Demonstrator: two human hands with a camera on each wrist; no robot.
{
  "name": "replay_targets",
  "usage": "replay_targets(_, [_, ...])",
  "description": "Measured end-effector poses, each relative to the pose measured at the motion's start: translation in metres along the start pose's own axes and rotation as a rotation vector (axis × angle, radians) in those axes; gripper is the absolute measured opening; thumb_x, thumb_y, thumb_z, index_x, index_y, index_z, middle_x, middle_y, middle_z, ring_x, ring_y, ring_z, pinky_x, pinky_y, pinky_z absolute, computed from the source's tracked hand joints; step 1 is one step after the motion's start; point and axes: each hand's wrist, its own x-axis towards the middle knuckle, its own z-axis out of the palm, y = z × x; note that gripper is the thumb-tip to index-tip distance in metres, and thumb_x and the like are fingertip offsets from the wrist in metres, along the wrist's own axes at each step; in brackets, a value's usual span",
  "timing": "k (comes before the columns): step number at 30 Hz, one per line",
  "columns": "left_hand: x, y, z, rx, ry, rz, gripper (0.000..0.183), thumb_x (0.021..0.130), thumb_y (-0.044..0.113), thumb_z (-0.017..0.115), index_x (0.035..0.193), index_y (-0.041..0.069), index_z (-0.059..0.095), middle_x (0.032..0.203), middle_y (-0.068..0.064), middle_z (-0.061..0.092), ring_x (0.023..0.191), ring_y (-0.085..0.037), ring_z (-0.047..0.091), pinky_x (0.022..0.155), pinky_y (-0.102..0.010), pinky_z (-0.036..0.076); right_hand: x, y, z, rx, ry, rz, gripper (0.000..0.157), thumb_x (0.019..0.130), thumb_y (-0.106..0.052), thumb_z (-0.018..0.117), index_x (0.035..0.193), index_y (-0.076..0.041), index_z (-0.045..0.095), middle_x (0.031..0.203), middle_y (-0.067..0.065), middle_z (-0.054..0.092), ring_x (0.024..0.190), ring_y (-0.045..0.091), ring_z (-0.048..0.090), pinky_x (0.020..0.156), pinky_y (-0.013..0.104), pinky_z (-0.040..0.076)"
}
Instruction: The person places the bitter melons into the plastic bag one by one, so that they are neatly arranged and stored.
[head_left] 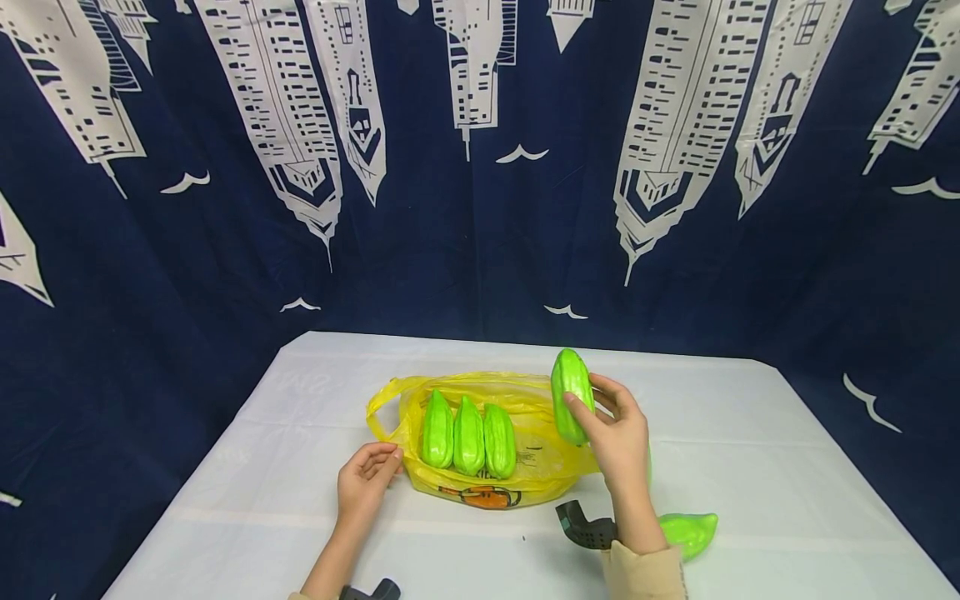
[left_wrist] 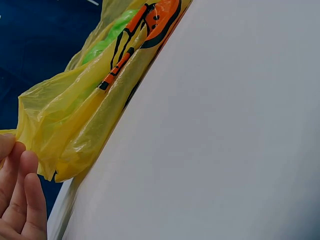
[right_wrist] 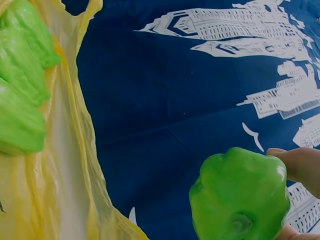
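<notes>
My right hand (head_left: 621,433) holds a bright green, ridged bitter melon (head_left: 570,392) upright between thumb and fingers, over the right end of a yellow plastic bag (head_left: 480,487). The right wrist view has the blunt end of this bitter melon (right_wrist: 240,195) facing the camera. Inside the open bag, three similar bitter melons (head_left: 468,437) lie side by side, left of the middle. At the bag's left edge, my left hand (head_left: 367,479) pinches the plastic, below a handle loop (head_left: 384,408). The left wrist view shows the fingers (left_wrist: 32,200) against the crinkled bag (left_wrist: 75,120).
Another green bitter melon (head_left: 693,533) lies on the white table (head_left: 765,467), partly hidden by my right forearm. A sliver of green shows behind the right wrist. Beyond the table hangs a dark blue curtain (head_left: 480,250) with white building prints.
</notes>
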Motion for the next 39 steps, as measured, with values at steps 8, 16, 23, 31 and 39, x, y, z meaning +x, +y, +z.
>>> replay_targets(8, [0.0, 0.0, -0.001, -0.005, -0.01, -0.014, 0.02, 0.083, 0.004, 0.071, 0.097, -0.009, 0.063, 0.08, -0.01, 0.066, 0.064, -0.014, 0.064, 0.053, -0.022, 0.051, 0.002, 0.009, 0.011, -0.016, -0.02, -0.006, 0.05, 0.081, -0.021, 0.076, 0.123, -0.003, 0.056, 0.124, 0.013, 0.056, 0.114, 0.024, 0.054, 0.076, 0.007, 0.045])
replay_targets(16, [0.001, -0.002, -0.001, 0.013, 0.003, 0.007, 0.016, 0.083, 0.004, 0.071, 0.093, -0.006, 0.064, 0.077, -0.008, 0.065, 0.063, -0.017, 0.064, 0.052, -0.022, 0.051, 0.003, 0.018, 0.019, -0.007, -0.042, 0.009, 0.049, 0.082, -0.019, 0.075, 0.123, -0.002, 0.056, 0.125, 0.012, 0.055, 0.113, 0.023, 0.052, 0.082, 0.015, 0.047])
replay_targets(23, [0.001, -0.001, -0.001, 0.006, 0.0, 0.004, 0.014, 0.083, 0.003, 0.071, 0.093, -0.004, 0.064, 0.077, -0.007, 0.065, 0.064, -0.018, 0.064, 0.052, -0.023, 0.051, 0.004, 0.028, 0.023, -0.035, -0.062, 0.04, 0.048, 0.082, -0.021, 0.074, 0.123, -0.004, 0.056, 0.125, 0.013, 0.056, 0.114, 0.024, 0.053, 0.091, 0.037, 0.048])
replay_targets(31, [0.0, 0.001, -0.001, 0.003, -0.009, -0.01, 0.019, 0.084, 0.004, 0.07, 0.097, -0.008, 0.063, 0.079, -0.01, 0.065, 0.064, -0.017, 0.064, 0.053, -0.022, 0.051, 0.005, 0.034, 0.027, -0.049, -0.073, 0.048, 0.049, 0.082, -0.021, 0.075, 0.123, -0.002, 0.056, 0.125, 0.017, 0.055, 0.115, 0.03, 0.053, 0.091, 0.042, 0.048])
replay_targets(39, [0.001, 0.0, -0.001, 0.004, -0.006, -0.019, 0.019, 0.084, 0.005, 0.071, 0.096, -0.008, 0.063, 0.079, -0.009, 0.066, 0.064, -0.017, 0.065, 0.053, -0.022, 0.051, 0.006, 0.042, 0.029, -0.082, -0.079, 0.076, 0.051, 0.081, -0.024, 0.075, 0.123, -0.001, 0.056, 0.125, 0.02, 0.054, 0.115, 0.033, 0.051, 0.091, 0.045, 0.047])
